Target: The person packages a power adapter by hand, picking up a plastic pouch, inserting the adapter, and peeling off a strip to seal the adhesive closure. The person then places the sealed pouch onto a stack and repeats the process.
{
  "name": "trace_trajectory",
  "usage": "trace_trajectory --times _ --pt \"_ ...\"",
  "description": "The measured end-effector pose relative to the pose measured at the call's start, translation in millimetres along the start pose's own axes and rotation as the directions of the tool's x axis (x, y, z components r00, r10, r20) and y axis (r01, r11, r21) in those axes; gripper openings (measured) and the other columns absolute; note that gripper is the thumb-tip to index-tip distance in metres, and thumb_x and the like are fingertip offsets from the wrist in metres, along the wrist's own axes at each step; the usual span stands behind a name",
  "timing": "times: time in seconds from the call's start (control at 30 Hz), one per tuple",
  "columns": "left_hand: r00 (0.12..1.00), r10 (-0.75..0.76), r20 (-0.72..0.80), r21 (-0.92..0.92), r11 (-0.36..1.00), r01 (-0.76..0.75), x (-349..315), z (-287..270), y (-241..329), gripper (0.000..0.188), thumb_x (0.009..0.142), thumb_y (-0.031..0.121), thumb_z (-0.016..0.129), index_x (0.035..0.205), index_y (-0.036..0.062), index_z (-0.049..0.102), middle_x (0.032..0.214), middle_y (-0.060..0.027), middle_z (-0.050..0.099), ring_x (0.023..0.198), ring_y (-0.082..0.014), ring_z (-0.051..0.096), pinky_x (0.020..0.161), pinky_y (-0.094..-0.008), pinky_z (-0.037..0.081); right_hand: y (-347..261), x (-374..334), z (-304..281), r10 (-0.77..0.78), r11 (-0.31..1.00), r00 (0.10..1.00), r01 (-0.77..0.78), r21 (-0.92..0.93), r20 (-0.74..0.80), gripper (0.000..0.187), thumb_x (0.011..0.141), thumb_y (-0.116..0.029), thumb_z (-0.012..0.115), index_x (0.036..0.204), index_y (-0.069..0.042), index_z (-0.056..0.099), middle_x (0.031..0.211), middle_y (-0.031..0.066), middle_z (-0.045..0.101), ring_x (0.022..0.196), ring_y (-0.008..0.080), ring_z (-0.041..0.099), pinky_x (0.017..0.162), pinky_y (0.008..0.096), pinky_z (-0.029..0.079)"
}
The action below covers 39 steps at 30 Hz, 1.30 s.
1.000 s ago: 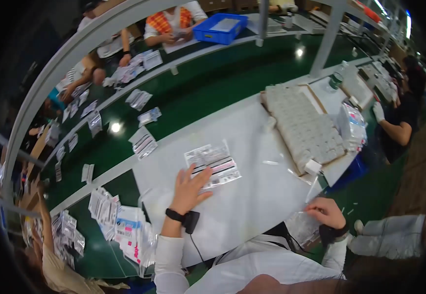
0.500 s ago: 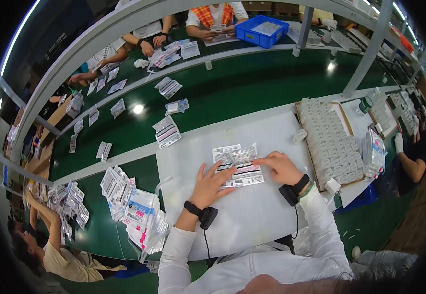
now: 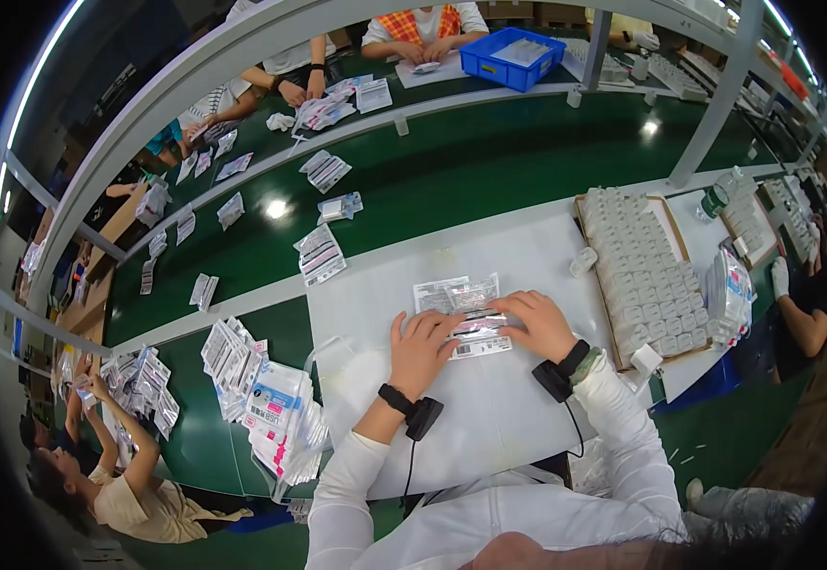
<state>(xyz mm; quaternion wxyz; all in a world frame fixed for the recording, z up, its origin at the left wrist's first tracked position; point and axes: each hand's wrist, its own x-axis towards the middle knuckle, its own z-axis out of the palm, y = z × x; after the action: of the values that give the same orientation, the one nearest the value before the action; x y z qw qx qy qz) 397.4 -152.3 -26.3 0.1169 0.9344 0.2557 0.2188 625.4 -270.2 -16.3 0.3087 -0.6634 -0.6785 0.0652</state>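
Observation:
A flat printed plastic pouch [image 3: 478,348] with a clear, shiny upper part lies on the white work surface [image 3: 375,309] in front of me. My left hand [image 3: 420,348] grips its left side, fingers over the top and thumb lower down. From the other side my right hand [image 3: 537,325] holds the right edge between bent fingers and thumb. The middle of the pouch bulges and glints between my fingertips. What lies inside it is hard to make out. Both wrists wear a black strap with a small cabled box.
To the right stands a tray of small white blocks [image 3: 646,275], with a loose one [image 3: 584,261] beside it. Stacked pouches [image 3: 276,408] lie at left. Beyond runs a green belt [image 3: 471,157] with scattered packets. A blue bin [image 3: 512,59] and co-workers are across it.
My right hand has gone from a pointing finger on the pouch to bent fingers and thumb at its edge. My left hand has shifted slightly right. The pouch's middle now bulges.

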Motion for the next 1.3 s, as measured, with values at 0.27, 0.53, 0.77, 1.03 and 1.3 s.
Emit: trace_trajectory --times 0.27,0.53,0.77,1.03,1.3 --pt "0.994 0.043 -0.096 0.089 0.995 -0.035 -4.3 -3.2 -0.1 0.025 0.085 0.028 0.069 0.11 0.0291 0.071 0.128 0.0036 0.057 0.122 -0.0221 0.05 0.108 -0.0514 0.026 5.0 -9.6 2.4 -0.043 0.999 0.999 0.042 -0.005 -0.019 0.044 0.076 -0.012 0.073 0.118 -0.021 0.066 0.119 0.0035 0.059 0.091 0.0228 0.06 0.082 0.0349 0.05" --pt "0.987 -0.02 -0.16 0.08 0.996 0.033 -10.4 -13.2 -21.3 0.017 0.085 0.022 0.068 0.101 0.0236 0.073 0.123 0.0031 0.061 0.122 -0.0232 0.05 0.106 -0.0499 0.029 8.5 19.8 4.4 0.074 0.996 0.967 -0.058 0.072 -0.243 0.046 0.077 -0.006 0.068 0.122 -0.016 0.065 0.126 0.0056 0.058 0.106 0.029 0.06 0.095 0.0378 0.047" --pt "0.995 0.019 -0.096 0.03 0.999 -0.016 -13.8 -11.7 -26.0 0.017 0.083 0.018 0.069 0.1 0.0177 0.071 0.115 0.0013 0.064 0.119 -0.0239 0.053 0.102 -0.0449 0.034 -1.1 117.6 -22.3 -0.011 0.968 0.892 0.123 -0.22 0.452 0.066 0.074 -0.014 0.074 0.136 -0.015 0.051 0.135 0.0108 0.053 0.129 0.0312 0.046 0.107 0.0465 0.036" --pt "0.998 -0.058 0.017 -0.034 0.998 0.058 15.6 -10.9 -14.6 0.022 0.08 0.019 0.071 0.101 0.0129 0.07 0.105 -0.0026 0.065 0.111 -0.0272 0.054 0.092 -0.0419 0.04 -14.2 98.9 3.6 -0.101 0.992 0.961 0.077 -0.102 -0.259 0.052 0.079 -0.008 0.069 0.129 -0.01 0.057 0.132 0.0134 0.056 0.124 0.0344 0.051 0.108 0.0449 0.038" --pt "0.915 0.18 0.361 0.02 0.979 -0.201 43.7 -14.3 -21.6 0.021 0.079 0.022 0.069 0.097 0.0108 0.067 0.097 -0.0042 0.067 0.095 -0.0261 0.061 0.08 -0.0422 0.045 7.7 78.9 53.0 -0.263 0.926 0.912 0.148 0.348 0.314 0.043 0.085 -0.004 0.061 0.128 -0.007 0.059 0.139 0.0105 0.054 0.13 0.0336 0.047 0.107 0.0412 0.041"
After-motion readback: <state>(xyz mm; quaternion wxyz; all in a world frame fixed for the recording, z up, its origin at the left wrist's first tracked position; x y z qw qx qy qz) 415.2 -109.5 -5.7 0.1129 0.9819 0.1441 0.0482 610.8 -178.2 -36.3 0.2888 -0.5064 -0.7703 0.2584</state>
